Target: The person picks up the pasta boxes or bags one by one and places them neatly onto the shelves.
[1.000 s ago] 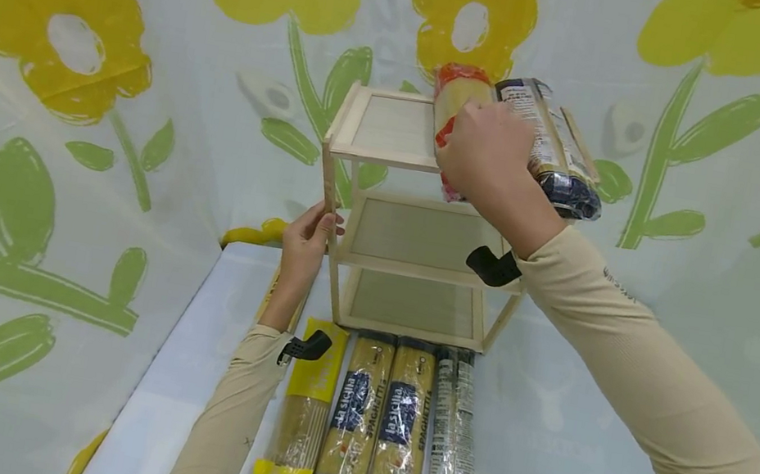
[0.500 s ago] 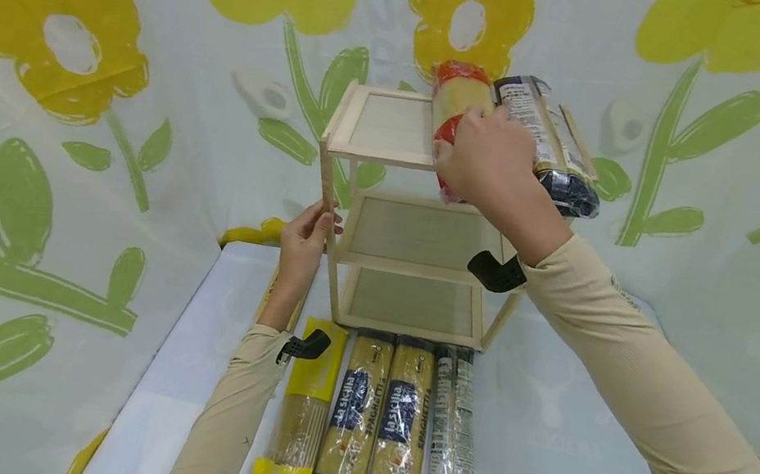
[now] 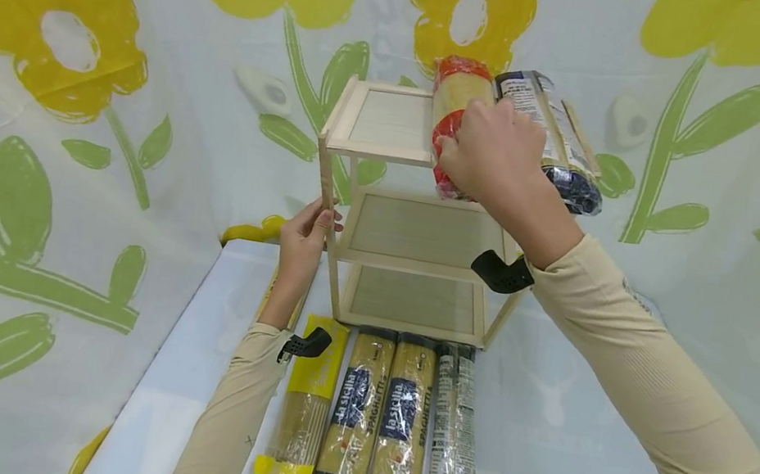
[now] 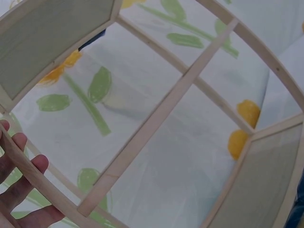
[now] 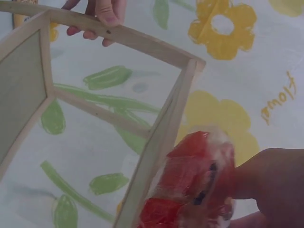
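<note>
A light wooden three-tier shelf [image 3: 387, 118] stands on the table. My left hand [image 3: 302, 240] holds its left front post [image 3: 326, 172], thumb at the front; the left wrist view shows the fingertips [image 4: 40, 163] around the wood. On the top tier lies a red-ended pasta packet [image 3: 459, 90], its near end jutting past the front edge. My right hand [image 3: 501, 147] grips this packet from above, hiding part of its right side. In the right wrist view the packet's red wrapper [image 5: 183, 175] lies against the board. Right of it rests a dark-ended pasta packet [image 3: 570, 188].
In front of the shelf, several pasta packets lie side by side: a yellow one [image 3: 304, 416], two blue-labelled spaghetti packets [image 3: 352, 415] and a printed one [image 3: 458, 440]. Another yellow item [image 3: 270, 286] is partly hidden behind my left arm. A flowered curtain [image 3: 205, 118] surrounds the table.
My right hand and wrist have shifted slightly to the right, still gripping the red-ended packet. The left hand, shelf and other packets stay as they were; the head view drifts a little.
</note>
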The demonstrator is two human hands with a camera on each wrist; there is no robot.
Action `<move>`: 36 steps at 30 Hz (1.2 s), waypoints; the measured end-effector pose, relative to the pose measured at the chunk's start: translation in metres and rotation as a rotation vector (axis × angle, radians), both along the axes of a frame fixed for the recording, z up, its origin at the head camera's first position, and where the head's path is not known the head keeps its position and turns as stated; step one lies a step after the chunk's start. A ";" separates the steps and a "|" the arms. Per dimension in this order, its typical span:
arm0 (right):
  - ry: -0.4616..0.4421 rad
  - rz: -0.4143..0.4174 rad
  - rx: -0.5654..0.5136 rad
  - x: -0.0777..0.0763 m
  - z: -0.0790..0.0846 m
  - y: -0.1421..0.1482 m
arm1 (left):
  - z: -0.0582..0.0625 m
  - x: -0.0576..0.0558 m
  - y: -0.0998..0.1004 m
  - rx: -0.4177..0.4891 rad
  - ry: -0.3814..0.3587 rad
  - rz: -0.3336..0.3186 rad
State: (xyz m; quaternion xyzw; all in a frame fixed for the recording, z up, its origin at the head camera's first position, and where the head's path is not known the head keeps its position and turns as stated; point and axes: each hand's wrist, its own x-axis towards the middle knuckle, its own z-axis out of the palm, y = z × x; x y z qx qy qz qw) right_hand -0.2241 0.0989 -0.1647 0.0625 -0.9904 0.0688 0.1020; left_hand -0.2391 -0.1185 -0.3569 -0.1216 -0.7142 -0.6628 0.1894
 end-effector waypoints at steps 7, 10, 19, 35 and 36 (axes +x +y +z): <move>0.013 0.048 0.022 0.018 0.007 0.006 | 0.000 -0.002 0.002 -0.007 0.010 -0.001; 0.036 0.078 -0.002 0.025 0.011 0.011 | -0.001 -0.003 0.003 -0.002 0.000 -0.011; 0.083 0.148 -0.115 0.042 0.018 0.032 | -0.003 -0.004 0.003 -0.018 0.029 0.013; 0.142 0.257 -0.290 0.078 0.006 0.065 | 0.000 -0.006 0.000 -0.035 0.030 0.016; 0.146 0.259 -0.293 0.081 0.005 0.066 | -0.001 -0.006 0.000 -0.031 0.023 0.015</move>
